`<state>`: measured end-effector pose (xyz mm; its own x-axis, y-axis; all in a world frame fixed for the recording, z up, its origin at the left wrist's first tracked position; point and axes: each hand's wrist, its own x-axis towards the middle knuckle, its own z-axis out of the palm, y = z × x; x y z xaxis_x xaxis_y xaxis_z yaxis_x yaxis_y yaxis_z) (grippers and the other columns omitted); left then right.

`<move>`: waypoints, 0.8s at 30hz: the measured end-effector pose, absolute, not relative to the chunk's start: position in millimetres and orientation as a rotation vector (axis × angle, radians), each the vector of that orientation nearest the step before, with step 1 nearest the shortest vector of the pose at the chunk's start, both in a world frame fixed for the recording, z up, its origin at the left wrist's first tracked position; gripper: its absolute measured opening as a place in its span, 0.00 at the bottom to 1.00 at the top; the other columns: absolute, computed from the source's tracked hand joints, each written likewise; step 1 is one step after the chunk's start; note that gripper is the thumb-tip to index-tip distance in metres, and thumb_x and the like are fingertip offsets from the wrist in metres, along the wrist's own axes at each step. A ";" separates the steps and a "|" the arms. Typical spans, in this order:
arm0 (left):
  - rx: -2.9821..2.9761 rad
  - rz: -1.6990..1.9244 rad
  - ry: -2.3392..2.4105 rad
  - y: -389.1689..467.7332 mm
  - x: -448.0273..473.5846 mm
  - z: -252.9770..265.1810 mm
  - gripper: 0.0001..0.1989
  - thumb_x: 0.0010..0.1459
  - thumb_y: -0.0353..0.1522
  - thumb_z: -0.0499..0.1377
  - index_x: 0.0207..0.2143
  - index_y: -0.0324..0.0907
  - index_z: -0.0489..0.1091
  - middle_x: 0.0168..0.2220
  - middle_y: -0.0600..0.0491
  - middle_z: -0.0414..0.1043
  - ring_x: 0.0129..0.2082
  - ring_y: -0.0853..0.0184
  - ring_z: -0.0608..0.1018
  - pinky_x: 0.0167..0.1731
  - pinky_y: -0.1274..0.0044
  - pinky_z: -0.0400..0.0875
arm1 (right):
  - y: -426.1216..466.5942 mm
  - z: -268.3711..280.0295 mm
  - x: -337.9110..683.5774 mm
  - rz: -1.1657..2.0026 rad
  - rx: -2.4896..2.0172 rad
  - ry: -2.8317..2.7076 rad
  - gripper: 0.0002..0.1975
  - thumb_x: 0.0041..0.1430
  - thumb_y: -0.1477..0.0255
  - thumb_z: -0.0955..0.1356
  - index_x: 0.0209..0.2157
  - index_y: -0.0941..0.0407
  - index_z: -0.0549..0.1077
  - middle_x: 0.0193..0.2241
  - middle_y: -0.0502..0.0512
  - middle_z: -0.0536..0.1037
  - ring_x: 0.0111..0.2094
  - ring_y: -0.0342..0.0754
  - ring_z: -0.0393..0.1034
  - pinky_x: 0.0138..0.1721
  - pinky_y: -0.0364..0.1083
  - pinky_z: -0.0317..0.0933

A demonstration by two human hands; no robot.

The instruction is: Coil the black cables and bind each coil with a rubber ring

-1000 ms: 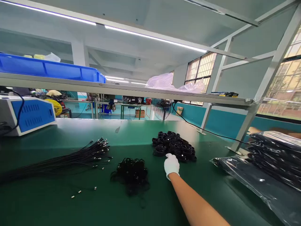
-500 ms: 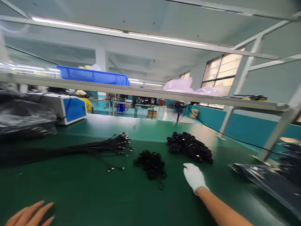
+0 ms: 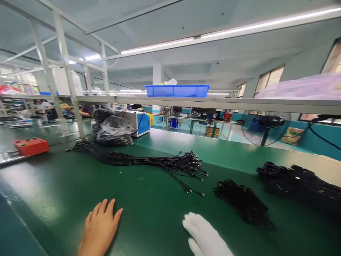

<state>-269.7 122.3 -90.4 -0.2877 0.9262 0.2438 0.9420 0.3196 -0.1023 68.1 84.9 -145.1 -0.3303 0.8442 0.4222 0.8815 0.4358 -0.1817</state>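
Note:
My left hand [image 3: 100,225] is bare and lies palm down over the green table [image 3: 149,217], thumb apart from the fingers, holding nothing. In a white glove, my right hand [image 3: 204,234] is over the table at the lower middle, fingers stretched forward and thumb apart, with nothing in it. Beyond both hands stretches a bundle of black cables [image 3: 144,159] with metal plugs at its right end. A pile of thin black loops [image 3: 242,202] is to the right of my gloved hand. Farther right is a heap of black coiled pieces [image 3: 301,181], blurred.
A red box with buttons [image 3: 31,146] sits at the left. Black plastic bags [image 3: 114,129] stand beside a white and blue machine [image 3: 142,122]. A shelf [image 3: 226,103] crosses above the table, bearing a blue tray [image 3: 177,91]. A fan [image 3: 266,128] stands behind.
My view has swung left, bringing the red box and cable ends into sight. My gloved right hand has moved away from the coiled heap. More of my left hand shows.

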 end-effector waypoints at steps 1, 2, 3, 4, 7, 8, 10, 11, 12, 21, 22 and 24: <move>-1.709 -0.075 -2.340 120.4 -269.4 -88.1 0.26 0.58 0.40 0.47 0.55 0.37 0.63 0.58 0.42 0.61 0.58 0.54 0.62 0.54 0.66 0.55 | 107.7 -135.8 49.3 -0.092 -1.532 -2.261 0.21 0.57 0.63 0.61 0.53 0.46 0.66 0.54 0.47 0.68 0.54 0.51 0.62 0.53 0.48 0.59; -1.724 -0.065 -2.354 118.4 -269.2 -86.0 0.26 0.58 0.39 0.47 0.56 0.37 0.63 0.58 0.43 0.61 0.58 0.54 0.62 0.55 0.65 0.55 | 131.2 -127.3 33.3 -0.094 -1.566 -2.241 0.21 0.57 0.64 0.60 0.52 0.49 0.67 0.53 0.49 0.69 0.54 0.52 0.63 0.54 0.49 0.58; -1.736 -0.060 -2.373 116.5 -269.0 -84.3 0.26 0.58 0.39 0.47 0.56 0.37 0.62 0.58 0.43 0.61 0.59 0.55 0.61 0.55 0.65 0.54 | 154.5 -120.3 19.9 -0.089 -1.587 -2.228 0.22 0.58 0.65 0.59 0.52 0.53 0.67 0.52 0.53 0.69 0.54 0.53 0.62 0.56 0.50 0.55; -1.746 -0.063 -2.392 114.6 -268.8 -83.0 0.26 0.59 0.39 0.47 0.56 0.37 0.62 0.59 0.44 0.60 0.59 0.55 0.61 0.56 0.65 0.54 | 177.0 -115.1 9.2 -0.089 -1.619 -2.204 0.22 0.58 0.66 0.58 0.52 0.57 0.68 0.52 0.57 0.69 0.54 0.54 0.62 0.56 0.51 0.53; -1.777 -0.097 -2.433 110.6 -270.5 -83.5 0.26 0.58 0.40 0.46 0.56 0.38 0.62 0.59 0.44 0.58 0.60 0.55 0.59 0.57 0.63 0.53 | 235.5 -108.7 -9.9 -0.075 -1.741 -2.104 0.23 0.57 0.70 0.57 0.50 0.66 0.69 0.50 0.68 0.70 0.53 0.59 0.62 0.55 0.55 0.51; -1.787 -0.116 -2.445 109.9 -272.2 -85.6 0.26 0.58 0.40 0.46 0.56 0.38 0.62 0.60 0.45 0.58 0.60 0.54 0.58 0.58 0.63 0.52 | 250.8 -108.6 -12.8 -0.064 -1.778 -2.076 0.23 0.57 0.70 0.57 0.49 0.67 0.69 0.49 0.70 0.70 0.52 0.60 0.63 0.55 0.56 0.52; -1.821 -0.165 -2.467 109.5 -277.3 -93.4 0.26 0.57 0.40 0.47 0.56 0.39 0.62 0.60 0.45 0.57 0.60 0.54 0.58 0.58 0.61 0.53 | 273.4 -109.6 -14.9 -0.035 -1.835 -2.041 0.23 0.56 0.71 0.57 0.48 0.68 0.69 0.48 0.72 0.70 0.52 0.60 0.63 0.54 0.56 0.51; -1.840 -0.203 -2.469 109.9 -280.4 -98.9 0.26 0.57 0.40 0.47 0.56 0.39 0.63 0.59 0.45 0.58 0.60 0.53 0.59 0.57 0.60 0.54 | 280.2 -110.5 -14.8 -0.016 -1.856 -2.034 0.24 0.56 0.70 0.57 0.48 0.69 0.69 0.49 0.72 0.70 0.52 0.60 0.62 0.55 0.55 0.50; -1.861 -0.252 -2.460 110.4 -283.5 -104.9 0.26 0.57 0.40 0.48 0.55 0.39 0.63 0.59 0.45 0.58 0.60 0.52 0.60 0.56 0.59 0.56 | 283.6 -111.6 -14.4 0.008 -1.875 -2.031 0.24 0.56 0.70 0.57 0.49 0.69 0.68 0.50 0.71 0.69 0.53 0.60 0.62 0.56 0.55 0.49; -1.777 -1.080 -2.443 106.0 -286.7 -111.6 0.22 0.59 0.37 0.46 0.49 0.33 0.67 0.50 0.39 0.70 0.51 0.54 0.71 0.52 0.58 0.62 | 230.7 -98.7 -31.3 0.357 -2.051 -1.859 0.24 0.57 0.72 0.60 0.54 0.66 0.63 0.59 0.67 0.57 0.62 0.60 0.44 0.60 0.58 0.35; -1.757 -1.202 -2.473 105.6 -287.1 -108.1 0.21 0.59 0.37 0.46 0.49 0.35 0.67 0.48 0.40 0.71 0.50 0.54 0.72 0.52 0.57 0.61 | 230.1 -92.0 -35.1 0.407 -2.065 -1.806 0.22 0.58 0.72 0.61 0.53 0.63 0.63 0.58 0.66 0.58 0.61 0.59 0.46 0.60 0.60 0.38; -1.706 -1.458 -2.540 105.7 -291.9 -102.2 0.20 0.57 0.38 0.48 0.46 0.38 0.68 0.46 0.41 0.73 0.48 0.53 0.72 0.51 0.56 0.61 | 236.7 -75.8 -43.3 0.532 -2.041 -1.724 0.19 0.59 0.69 0.63 0.51 0.59 0.64 0.55 0.62 0.62 0.56 0.57 0.55 0.56 0.61 0.48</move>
<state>-291.9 105.7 -102.2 -0.4704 0.8484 0.2426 0.6374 0.1365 0.7584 -43.3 236.7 -75.8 0.1605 0.9867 -0.0239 0.8284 -0.1478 -0.5403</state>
